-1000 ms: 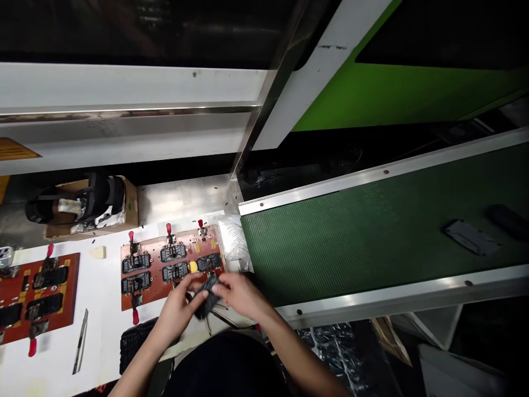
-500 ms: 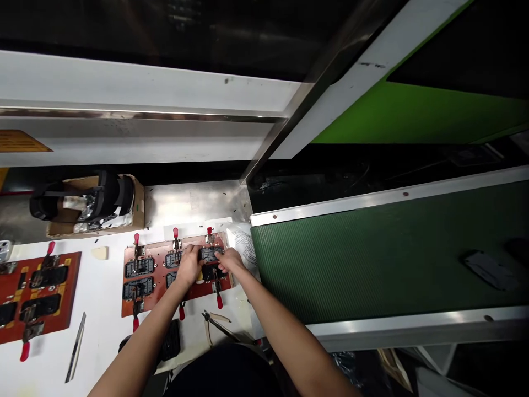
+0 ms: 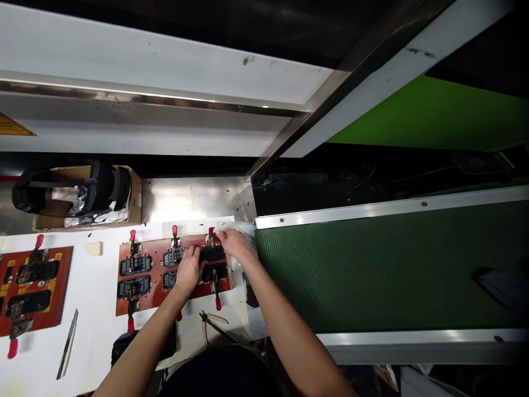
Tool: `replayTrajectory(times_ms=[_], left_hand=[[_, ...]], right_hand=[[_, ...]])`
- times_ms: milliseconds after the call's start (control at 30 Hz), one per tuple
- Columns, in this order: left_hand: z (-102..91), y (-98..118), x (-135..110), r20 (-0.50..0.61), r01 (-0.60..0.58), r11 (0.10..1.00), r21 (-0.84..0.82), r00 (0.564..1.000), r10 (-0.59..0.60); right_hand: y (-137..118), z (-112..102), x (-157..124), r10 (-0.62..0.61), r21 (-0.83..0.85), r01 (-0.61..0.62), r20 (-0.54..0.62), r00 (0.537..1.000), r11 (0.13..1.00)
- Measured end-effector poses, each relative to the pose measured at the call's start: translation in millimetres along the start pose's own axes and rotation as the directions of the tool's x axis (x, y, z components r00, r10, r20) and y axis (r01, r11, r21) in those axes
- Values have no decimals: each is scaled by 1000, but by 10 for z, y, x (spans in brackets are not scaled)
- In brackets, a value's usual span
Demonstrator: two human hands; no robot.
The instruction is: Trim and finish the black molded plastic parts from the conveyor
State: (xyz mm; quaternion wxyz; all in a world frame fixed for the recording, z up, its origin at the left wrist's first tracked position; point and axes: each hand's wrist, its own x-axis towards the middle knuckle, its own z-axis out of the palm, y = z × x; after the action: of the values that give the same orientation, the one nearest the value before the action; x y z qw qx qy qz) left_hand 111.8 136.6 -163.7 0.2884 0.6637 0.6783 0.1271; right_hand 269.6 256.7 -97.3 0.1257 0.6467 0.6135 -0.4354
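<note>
The left hand (image 3: 188, 270) rests on a copper-faced fixture plate (image 3: 155, 249), fingers curled down and bunched against the left end of a black ribbed component (image 3: 213, 253); the fingertips are hidden, so whether it pinches anything cannot be told. The right hand (image 3: 234, 244) reaches past it with its fingers stretched out close together, their tips at a red-handled toggle clamp (image 3: 211, 231) just above that component. A second black component (image 3: 215, 271) lies directly below the first, and four more sit on the plate to the left of the left hand, with further toggle clamps along the plate's edges. Just right of the right hand lies a clear plastic bag (image 3: 246, 237), and beyond it runs a green conveyor belt (image 3: 372, 270) with a black flat piece (image 3: 494, 286) on it. Below the hands, a pair of pliers (image 3: 215, 325) lies on the white counter (image 3: 93, 286). Further left are a second fixture plate (image 3: 61, 270), a cream block (image 3: 93, 248) and a metal-bladed knife (image 3: 67, 344). Above the hands is a stainless panel (image 3: 194, 198), with a cardboard box (image 3: 134, 193) to its left.
</note>
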Motion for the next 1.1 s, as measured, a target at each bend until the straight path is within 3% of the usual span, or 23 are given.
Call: replayTrajectory(times_ms=[100,167,333,500,667,733,867,967,1100], left_hand=[[7,-9,3,10,6,1000,9,1000,-6],[2,-10,1,18,2,1000,12,1000,-2],[10,-19,-21,19,0,1000,10,1000,0],[76,-3,1,22,15,1000,-6,1000,-15],[-68,68,-118,-21,42,998,-47,999,-43],[-259,-45,-226,-74,78,995,-61,994,-83],[-666,-541,-311,-190,154,986,-66,968,-164],[-770,-854,-230,-75,10,997,-80,997,-16],[-673,-1000,-177,29,-117,990,-77,992,119]], right_hand=[[-185,-136,236,-165,27,164,9,986,986],[-246,-144,400,-178,19,178,21,984,984],[-201,-53,743,-9,-33,12,88,996,999],[-263,-8,1059,169,-128,-153,124,978,980],[-355,-41,1046,217,-139,-205,75,973,969],[-424,16,920,170,-106,-166,33,985,980],[-773,376,686,-44,48,45,-20,999,998],[-1095,673,689,-177,189,166,43,983,968],[-1230,866,785,-262,339,204,136,955,918]])
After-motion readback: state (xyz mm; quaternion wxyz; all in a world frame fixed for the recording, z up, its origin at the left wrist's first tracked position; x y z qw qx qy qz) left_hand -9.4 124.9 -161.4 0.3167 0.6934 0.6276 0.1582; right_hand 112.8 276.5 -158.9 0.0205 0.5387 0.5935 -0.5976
